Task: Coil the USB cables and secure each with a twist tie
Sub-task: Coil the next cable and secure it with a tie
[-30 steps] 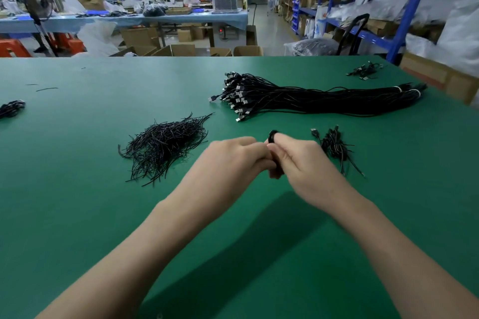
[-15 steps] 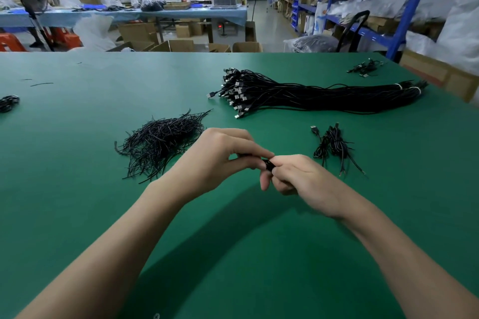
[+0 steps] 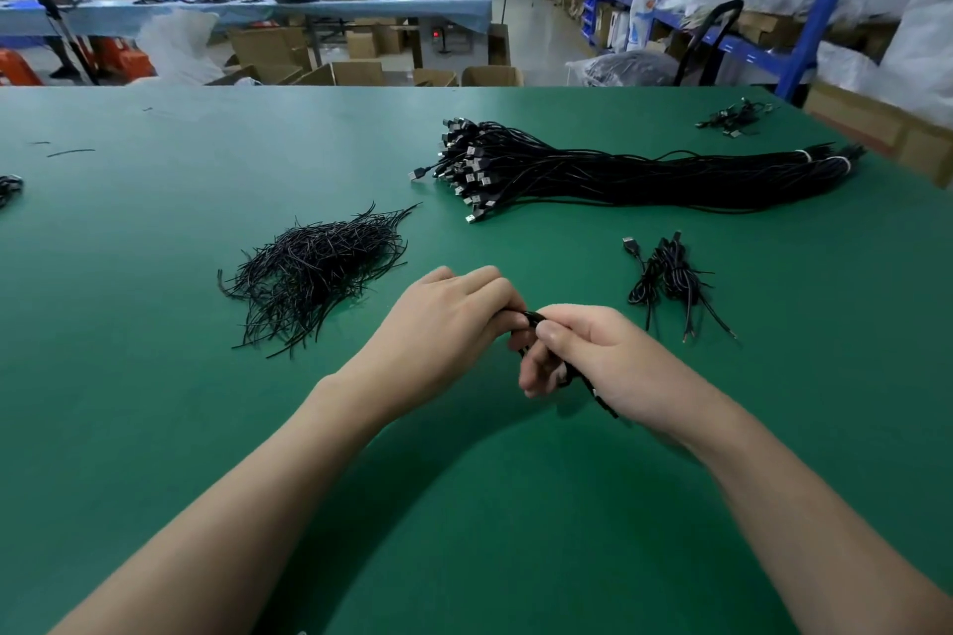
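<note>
My left hand and my right hand meet over the middle of the green table. Between them is a small black coiled USB cable, mostly hidden by the fingers. Both hands grip it with curled fingers; a short black end sticks out under my right palm. A loose heap of black twist ties lies to the left. A long bundle of uncoiled black USB cables stretches across the far right. A coiled, tied cable lies just right of my hands.
Small cable scraps lie at the far right corner, another cable at the left edge. Beyond the table's far edge are cardboard boxes, a blue-covered bench and blue shelving.
Both hands have dropped a little toward me and turned around the coil. My right hand's fingers have curled further, and a black end now shows below its palm.
</note>
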The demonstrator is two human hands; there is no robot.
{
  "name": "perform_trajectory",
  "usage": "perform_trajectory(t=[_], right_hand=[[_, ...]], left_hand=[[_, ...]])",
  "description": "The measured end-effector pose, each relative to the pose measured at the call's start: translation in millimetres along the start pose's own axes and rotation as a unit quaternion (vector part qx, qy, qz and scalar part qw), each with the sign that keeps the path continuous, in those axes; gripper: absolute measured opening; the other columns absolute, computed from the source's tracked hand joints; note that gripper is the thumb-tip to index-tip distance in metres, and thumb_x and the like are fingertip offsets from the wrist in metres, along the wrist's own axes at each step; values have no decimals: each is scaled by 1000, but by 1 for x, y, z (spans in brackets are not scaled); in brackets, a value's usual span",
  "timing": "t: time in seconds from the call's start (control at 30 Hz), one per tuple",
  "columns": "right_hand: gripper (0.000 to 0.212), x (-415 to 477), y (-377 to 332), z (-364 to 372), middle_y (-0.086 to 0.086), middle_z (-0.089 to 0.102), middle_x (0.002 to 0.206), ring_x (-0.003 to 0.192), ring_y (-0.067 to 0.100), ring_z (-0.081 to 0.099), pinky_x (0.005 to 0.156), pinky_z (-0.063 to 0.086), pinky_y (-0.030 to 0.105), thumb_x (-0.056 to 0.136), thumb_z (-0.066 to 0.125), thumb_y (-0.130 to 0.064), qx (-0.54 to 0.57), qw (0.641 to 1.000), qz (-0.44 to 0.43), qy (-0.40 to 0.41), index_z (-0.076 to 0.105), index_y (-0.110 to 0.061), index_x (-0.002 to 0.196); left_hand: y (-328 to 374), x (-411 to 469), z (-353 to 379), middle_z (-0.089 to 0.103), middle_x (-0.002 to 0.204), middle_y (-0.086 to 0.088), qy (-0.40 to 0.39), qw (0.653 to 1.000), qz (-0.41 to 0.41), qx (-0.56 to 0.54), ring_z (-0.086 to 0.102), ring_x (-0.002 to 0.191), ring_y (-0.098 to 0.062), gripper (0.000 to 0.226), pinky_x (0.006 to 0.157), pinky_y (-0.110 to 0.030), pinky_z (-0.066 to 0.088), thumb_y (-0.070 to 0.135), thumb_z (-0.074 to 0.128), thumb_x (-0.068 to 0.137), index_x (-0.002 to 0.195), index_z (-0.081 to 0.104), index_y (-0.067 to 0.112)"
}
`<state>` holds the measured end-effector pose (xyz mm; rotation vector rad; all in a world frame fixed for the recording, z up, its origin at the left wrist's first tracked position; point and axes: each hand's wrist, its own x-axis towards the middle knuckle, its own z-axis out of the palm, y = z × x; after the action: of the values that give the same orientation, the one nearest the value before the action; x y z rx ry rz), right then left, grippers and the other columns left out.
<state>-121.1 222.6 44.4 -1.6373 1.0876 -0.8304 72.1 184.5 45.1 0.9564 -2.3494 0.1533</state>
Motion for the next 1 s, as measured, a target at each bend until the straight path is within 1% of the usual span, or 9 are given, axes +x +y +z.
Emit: perform_trajectory(t=[0.07,0.17,0.37,0.5,0.73,0.8,0.87,0.93,1.0], right_hand=[[28,1,2,7,2,76,79,72,12,70,70,52,22,107,40,-8,-62,996,-16,59,66,-9,96],[23,-2,4,16,-8,75,77,73,2,68,70,49,14,104,50,-13,-153,972,-73,161,69,-19,93],[10,-6,2,29,-14,72,77,80,3,71,75,55,26,101,59,-19,-152,935,-134,290,67,-25,100],[17,-9,6,27,-23,71,90,91,-2,68,78,50,14,95,68,-18,-114,938,-114,307,63,-30,106],[19,-10,9,14,-13,61,109,108,-3,55,93,41,13,97,61,-30,-240,900,-138,336,64,-21,113],[15,-11,9,15,-13,59,104,104,2,56,87,41,16,98,59,-31,-256,890,-153,344,65,-21,108],[14,-12,8,16,-14,59,92,86,6,58,72,40,15,100,57,-33,-249,891,-162,343,65,-23,96],[26,-13,9,19,-9,61,74,61,5,54,56,35,15,103,53,-39,-206,915,-139,317,67,-27,84],[40,-12,8,27,-2,68,71,53,9,55,50,41,26,102,47,-51,-96,964,-58,240,70,-24,83]], left_hand=[[-2,-1,4,67,85,1,27,999,2,22,56,64,-23,35,73,-30,38,34,45,100,88,69,11],[-4,-1,7,66,85,4,71,996,10,46,56,67,-20,33,78,-31,39,33,45,103,91,69,14],[-4,4,11,62,84,2,148,981,42,118,49,68,-16,29,79,-36,43,28,47,108,93,68,14],[-4,2,9,62,84,1,121,985,21,122,50,64,-21,30,76,-36,44,30,46,106,92,68,14],[-9,-6,8,65,89,-4,39,994,-78,67,56,64,-31,31,76,-42,48,33,49,105,94,68,10],[-11,-7,8,65,93,-3,41,992,-109,46,56,69,-30,24,80,-39,44,28,53,105,97,67,10],[-12,-7,9,64,94,-2,52,989,-131,36,57,73,-29,22,82,-37,41,26,53,105,98,67,10],[-12,-7,8,64,92,-3,74,987,-138,31,58,74,-30,23,81,-38,40,25,52,105,98,66,9],[-10,-6,6,64,90,-3,99,985,-136,39,58,73,-31,25,79,-38,41,27,51,105,96,66,9]])
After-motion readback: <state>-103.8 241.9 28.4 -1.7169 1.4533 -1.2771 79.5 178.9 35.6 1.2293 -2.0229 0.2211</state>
